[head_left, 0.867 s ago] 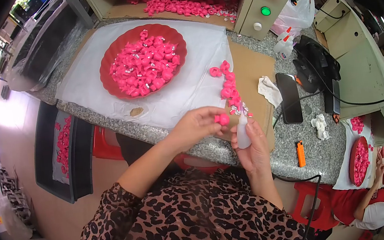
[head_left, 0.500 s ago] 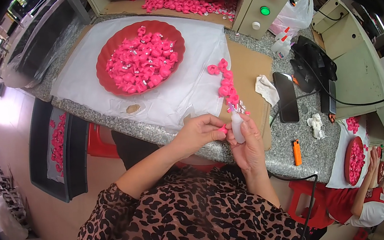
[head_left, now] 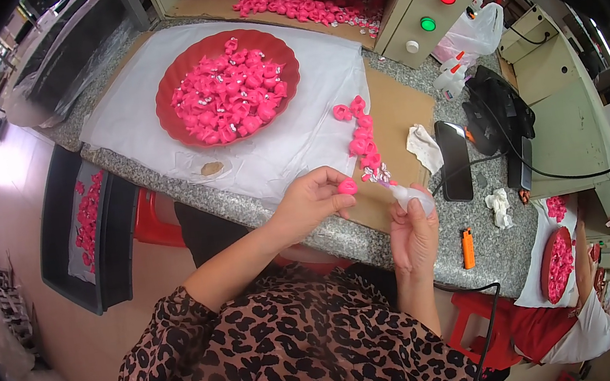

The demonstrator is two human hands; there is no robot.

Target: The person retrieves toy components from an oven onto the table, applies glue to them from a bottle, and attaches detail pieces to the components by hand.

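Note:
Between the thumb and fingers of my left hand point(head_left: 313, 203) is a small round pink plastic piece point(head_left: 347, 186). My right hand point(head_left: 413, 237) is closed around a translucent white squeeze bottle point(head_left: 414, 200). Its thin nozzle points up and left, at a cluster of tiny white and silvery bits point(head_left: 375, 174) on the cardboard's edge. Beyond these bits, a short row of similar pink pieces point(head_left: 362, 136) runs away from me. A red scalloped bowl point(head_left: 167, 108) full of pink pieces, some showing white bits, stands on the white sheet to the left.
A cream machine point(head_left: 415, 5) with pink pieces inside stands at the back. To the right lie a crumpled cloth point(head_left: 423, 148), a phone point(head_left: 454, 161), an orange lighter point(head_left: 467, 248) and a black cable. A dark crate point(head_left: 116, 248) sits lower left. Another person works at far right.
My hands have moved apart. The bottle has gone right and tilted, its nozzle now toward the white bits. The pink piece has shifted slightly left and up.

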